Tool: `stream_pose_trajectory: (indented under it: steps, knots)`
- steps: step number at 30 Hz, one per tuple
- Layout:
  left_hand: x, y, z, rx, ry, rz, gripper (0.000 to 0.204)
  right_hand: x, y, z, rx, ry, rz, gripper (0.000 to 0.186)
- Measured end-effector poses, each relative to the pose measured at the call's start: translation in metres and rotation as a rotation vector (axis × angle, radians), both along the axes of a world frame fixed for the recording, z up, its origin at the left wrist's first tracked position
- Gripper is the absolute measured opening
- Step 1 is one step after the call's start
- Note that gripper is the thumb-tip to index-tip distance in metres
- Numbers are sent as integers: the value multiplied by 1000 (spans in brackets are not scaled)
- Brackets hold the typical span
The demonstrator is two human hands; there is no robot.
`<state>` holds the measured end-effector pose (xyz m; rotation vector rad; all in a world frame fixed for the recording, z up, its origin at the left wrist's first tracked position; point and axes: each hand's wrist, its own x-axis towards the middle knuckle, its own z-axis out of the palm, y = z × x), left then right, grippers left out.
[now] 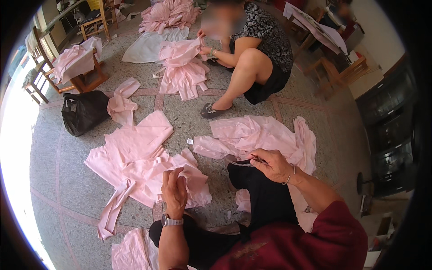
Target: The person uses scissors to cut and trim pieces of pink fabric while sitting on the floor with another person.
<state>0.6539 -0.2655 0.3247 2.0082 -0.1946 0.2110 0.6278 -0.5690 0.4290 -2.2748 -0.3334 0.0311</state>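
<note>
My left hand (174, 189), with a watch on its wrist, is in front of a spread pink garment (139, 166) on the floor. Its fingers are curled in, and what they hold, if anything, is hidden. Over my dark-trousered knee, my right hand (273, 165) is closed on a small, thin metal tool (257, 159) that looks like thread snips. Just beyond that hand lies another pink garment (265, 135), crumpled. More pink cloth (130, 249) shows beside my left forearm.
A person (263, 49) crouches ahead, holding a pink garment (182, 63). Behind it are white cloth (150, 45) and a pink heap (168, 15). At left are a black bag (83, 112) and a wooden chair (85, 74) draped with pink cloth. Dark stacked objects (389, 130) line the right.
</note>
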Motion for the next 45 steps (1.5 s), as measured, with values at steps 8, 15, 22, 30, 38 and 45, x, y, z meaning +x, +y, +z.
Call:
stream_pose_trajectory:
  steps: [8,15,22,30,38,45]
  knots:
    - [0,0,1,-33,-39,2,25,-65,-26,-51,-326,-156,-38,30]
    - [-2,0,-2,-24,-81,-3,24,-66,-32,-63,-382,-255,-75,30]
    - [-2,3,-2,-33,-130,-13,24,-65,-28,-61,-402,-279,-83,31]
    - [-5,5,2,-20,-112,-14,25,-64,-28,-66,-389,-300,-82,35]
    - [-6,5,1,-18,-75,-15,25,-63,-26,-67,-376,-265,-109,26]
    - [-4,2,2,-9,-69,-24,26,-63,-27,-61,-388,-243,-108,27]
